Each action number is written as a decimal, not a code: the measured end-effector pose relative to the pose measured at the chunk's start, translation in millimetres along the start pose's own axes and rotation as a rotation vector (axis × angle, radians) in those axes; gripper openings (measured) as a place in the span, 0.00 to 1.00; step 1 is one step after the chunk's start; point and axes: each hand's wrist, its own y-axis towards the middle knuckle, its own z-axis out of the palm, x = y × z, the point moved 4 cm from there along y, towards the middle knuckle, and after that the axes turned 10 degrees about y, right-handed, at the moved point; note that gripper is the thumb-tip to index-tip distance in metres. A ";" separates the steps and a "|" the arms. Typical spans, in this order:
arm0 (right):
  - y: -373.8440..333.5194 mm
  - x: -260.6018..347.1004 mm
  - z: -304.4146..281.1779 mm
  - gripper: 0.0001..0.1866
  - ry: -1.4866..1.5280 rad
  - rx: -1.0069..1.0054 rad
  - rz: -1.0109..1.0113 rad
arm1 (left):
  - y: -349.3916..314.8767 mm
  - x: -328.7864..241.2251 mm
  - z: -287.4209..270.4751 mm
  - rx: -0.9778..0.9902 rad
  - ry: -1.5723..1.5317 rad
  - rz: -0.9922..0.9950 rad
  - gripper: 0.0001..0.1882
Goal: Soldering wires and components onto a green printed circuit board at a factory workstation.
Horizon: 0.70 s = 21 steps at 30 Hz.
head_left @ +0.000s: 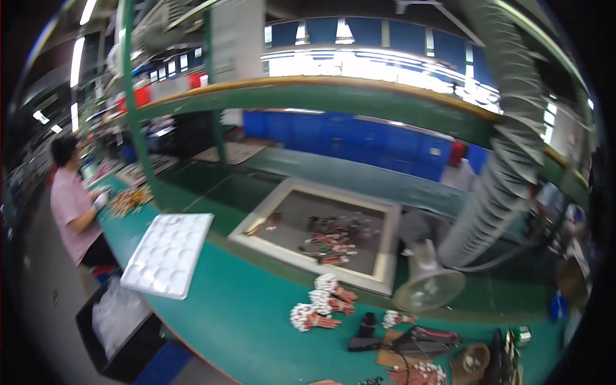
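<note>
Reddish wires with white ends (423,374) lie nearest the camera, toward the near edge of the green worktop (250,321). Neither of the wearer's hands shows, so whether they stand wide, narrow or gripping something I cannot tell. Just behind those wires, a dark tool with a red stripe (433,340) lies by a brown pad (387,356), with a brown roll (471,364) to its right. Three white-tipped wire bundles (330,303) sit close together farther left, in front of a pale frame (333,273) set toward the worktop's far edge; loose wires (337,240) are heaped inside it. Beside the frame's near right corner hangs a clear hood (430,289). By the worktop's left edge lies a white tray (168,256) with round hollows; beyond it stands a co-worker (70,199) in pink.
</note>
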 end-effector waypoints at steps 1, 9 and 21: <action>-6.7 3.9 1.1 0.03 -0.008 -0.009 0.007 | -1.3 -2.0 -1.0 0.001 0.025 -0.007 0.05; -45.4 -12.1 9.8 0.06 -0.225 0.050 0.135 | 13.5 -23.3 2.7 0.023 0.003 0.120 0.04; -0.5 83.6 -127.3 0.28 -0.405 0.103 -0.166 | -64.6 13.5 -4.3 -0.322 0.046 -0.311 0.06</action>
